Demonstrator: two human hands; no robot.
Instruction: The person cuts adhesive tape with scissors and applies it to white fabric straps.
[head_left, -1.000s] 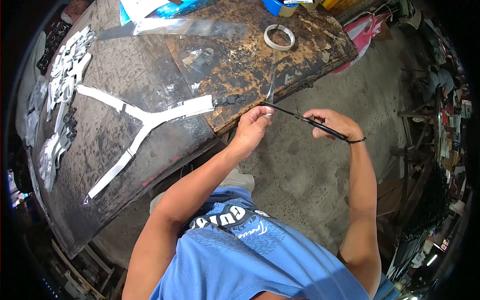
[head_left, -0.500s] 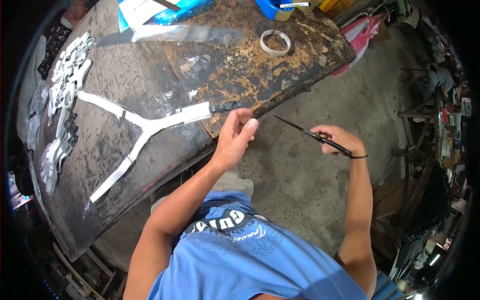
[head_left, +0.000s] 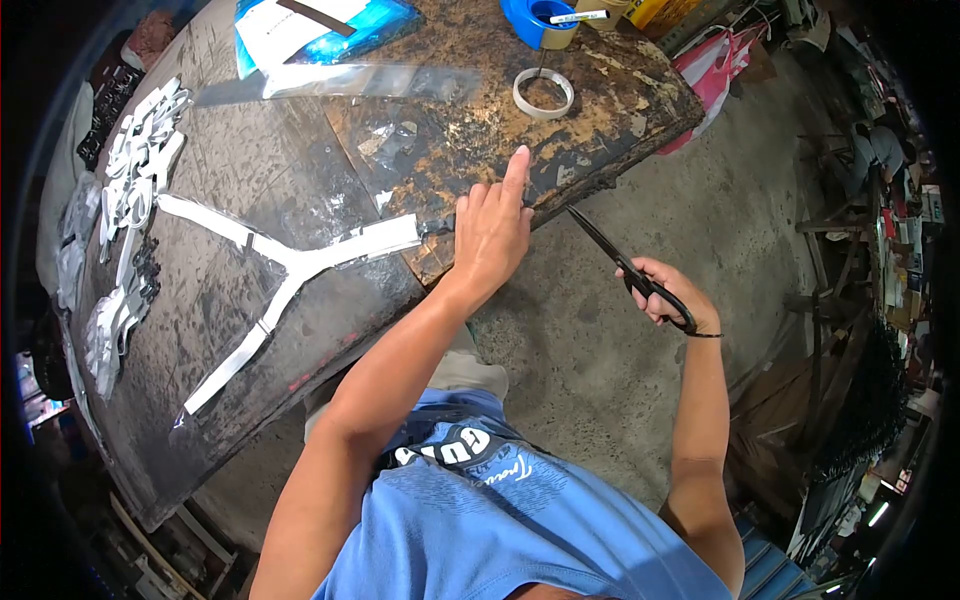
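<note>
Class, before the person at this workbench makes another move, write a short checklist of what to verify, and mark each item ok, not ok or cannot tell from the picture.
1. Scissors held firmly in the right hand: ok, fingers wrapped round the handles.
2. Scissor blades closed: ok, they look shut and are off the table edge.
3. Left hand away from the blades: ok, it lies flat on the worn tabletop, apart from the tips.
4. Y-shaped white strip lying flat: ok.
5. Black clip at the strip's end under the left hand: cannot tell, the hand covers it.
6. Tape roll within reach: ok, just beyond the fingertips.
</note>
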